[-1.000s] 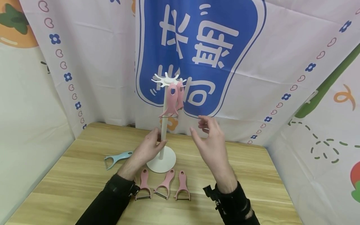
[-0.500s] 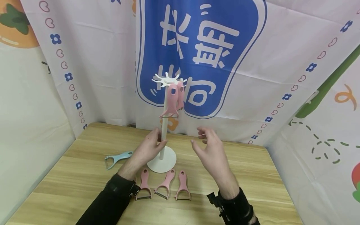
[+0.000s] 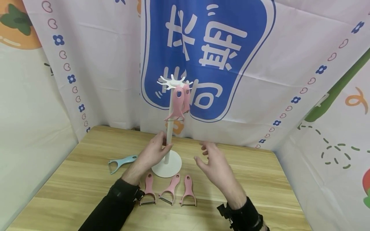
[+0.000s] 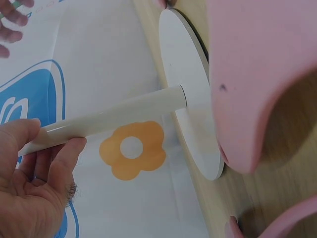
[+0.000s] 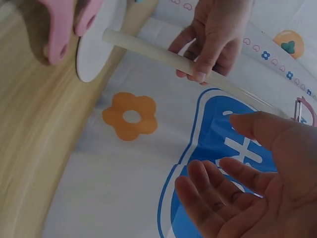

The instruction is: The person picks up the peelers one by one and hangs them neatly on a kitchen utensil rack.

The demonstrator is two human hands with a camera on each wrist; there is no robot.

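A white stand (image 3: 169, 134) with a round base (image 3: 174, 167) and a ring of hooks on top (image 3: 172, 82) stands upright on the table. My left hand (image 3: 153, 150) grips its pole between thumb and fingers, also plain in the left wrist view. Two pink peelers (image 3: 178, 102) hang from hooks on the stand's right side. To the right of the pole, my right hand (image 3: 216, 165) is held in the air with relaxed, slightly bent fingers and nothing in it. Three pink peelers (image 3: 188, 185) lie in front of the base, and another is mostly hidden by my left wrist.
A light blue peeler (image 3: 124, 161) lies on the wooden table (image 3: 248, 192), left of the stand. Behind the table's back edge hangs a printed white cloth (image 3: 110, 64) with a blue sign, close to the stand.
My right hand has come down from beside the hanging peelers to lower beside the pole. My left hand keeps its grip on the stand, and the peelers stay put.
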